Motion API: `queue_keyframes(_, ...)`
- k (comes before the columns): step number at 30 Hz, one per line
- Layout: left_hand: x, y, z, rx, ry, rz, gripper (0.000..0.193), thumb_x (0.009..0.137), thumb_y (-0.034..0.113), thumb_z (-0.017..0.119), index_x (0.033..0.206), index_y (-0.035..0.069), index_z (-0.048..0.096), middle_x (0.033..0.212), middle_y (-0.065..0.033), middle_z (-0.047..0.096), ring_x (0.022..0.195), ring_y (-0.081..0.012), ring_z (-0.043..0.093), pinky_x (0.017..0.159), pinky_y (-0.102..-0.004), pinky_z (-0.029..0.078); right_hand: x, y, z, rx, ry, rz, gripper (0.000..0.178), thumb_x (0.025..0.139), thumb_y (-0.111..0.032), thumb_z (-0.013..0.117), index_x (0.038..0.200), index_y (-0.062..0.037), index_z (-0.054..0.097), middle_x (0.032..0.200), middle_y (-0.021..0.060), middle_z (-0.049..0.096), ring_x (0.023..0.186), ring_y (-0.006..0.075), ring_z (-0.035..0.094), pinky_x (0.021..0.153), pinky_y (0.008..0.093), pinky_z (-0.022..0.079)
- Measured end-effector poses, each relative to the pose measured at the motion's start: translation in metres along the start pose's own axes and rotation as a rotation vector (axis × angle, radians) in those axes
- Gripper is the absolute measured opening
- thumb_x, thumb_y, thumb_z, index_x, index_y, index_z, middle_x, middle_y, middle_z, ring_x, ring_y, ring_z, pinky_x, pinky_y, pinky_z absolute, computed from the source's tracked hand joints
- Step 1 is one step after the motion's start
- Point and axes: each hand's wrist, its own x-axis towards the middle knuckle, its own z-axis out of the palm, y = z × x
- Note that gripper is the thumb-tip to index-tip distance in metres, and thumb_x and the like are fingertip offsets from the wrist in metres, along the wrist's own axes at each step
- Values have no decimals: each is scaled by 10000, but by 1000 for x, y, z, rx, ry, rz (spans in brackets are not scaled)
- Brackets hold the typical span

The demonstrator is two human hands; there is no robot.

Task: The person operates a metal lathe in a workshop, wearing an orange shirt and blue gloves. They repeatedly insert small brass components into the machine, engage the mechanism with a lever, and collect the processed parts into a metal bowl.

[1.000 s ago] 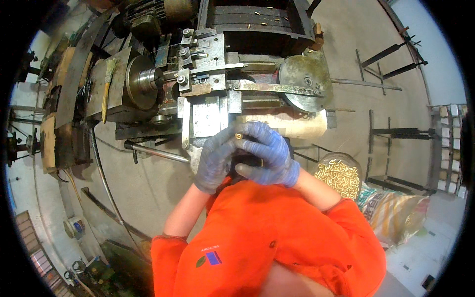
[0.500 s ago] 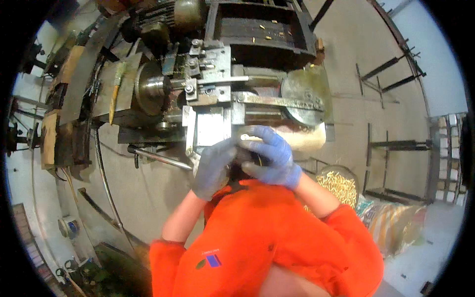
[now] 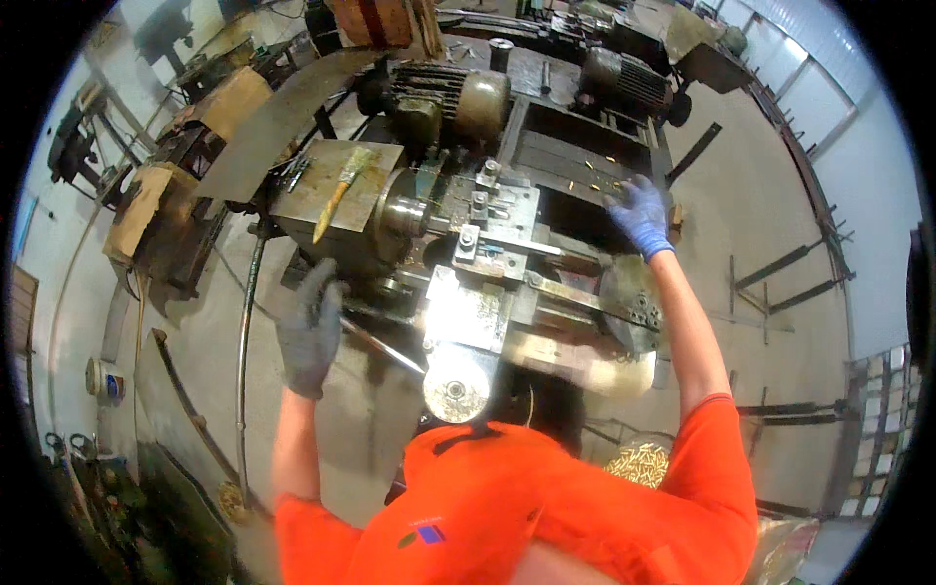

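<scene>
Small brass-coloured pieces (image 3: 611, 159) in a dark metal tray (image 3: 551, 146)

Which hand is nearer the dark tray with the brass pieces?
Right. The right hand is at the near right corner of the dark tray; contact is unclear. The left hand is far to its left, lower in view.

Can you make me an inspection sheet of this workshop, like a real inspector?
Surface: the machine's metal plate shines brightly.
Job's things: a few small brass pieces in the dark tray; a brass heap lower right.
Clutter: brush lying on a metal box.
Hands: left hand open near the lever; right hand at the tray, grip unclear.
Cables: nothing certain seen.
Surroundings: motor beyond, grey floor.
</scene>
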Motion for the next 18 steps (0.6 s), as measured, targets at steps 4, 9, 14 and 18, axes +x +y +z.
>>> queue_keyframes(4, 43, -14, -7, 361, 174, 126, 386, 843, 198, 594, 1204, 67, 550, 817, -108, 655, 651, -229, 622, 607, -342, 491, -13, -25, -13, 283, -17, -18, 453, 705, -375, 716, 1040, -77, 650, 1261, 188, 494, 1156, 341, 472, 975, 381, 394)
queue_keyframes(9, 67, -41, 6, 571, 103, 25, 401, 832, 276, 620, 1201, 128, 569, 911, -130, 659, 704, -247, 643, 620, -325, 493, -107, -80, -46, 650, -96, -32, 346, 694, -213, 751, 981, -44, 657, 1196, 182, 552, 1086, 325, 543, 942, 372, 421)
queue_keyframes(14, 65, -62, 18, 511, 107, 244, 260, 849, 186, 594, 1069, 49, 615, 905, -142, 646, 755, -275, 641, 635, -347, 494, -208, -79, -74, 634, -289, 201, 281, 704, -202, 735, 930, -44, 683, 1104, 173, 601, 1006, 300, 589, 880, 355, 456)
queue_keyframes(18, 59, -58, 21, 444, 257, 390, 201, 851, 148, 571, 1026, 60, 616, 815, -149, 626, 700, -327, 613, 608, -385, 483, -249, -63, -86, 711, -274, 366, 221, 717, -157, 725, 890, -25, 687, 1054, 150, 623, 970, 254, 600, 852, 335, 462)
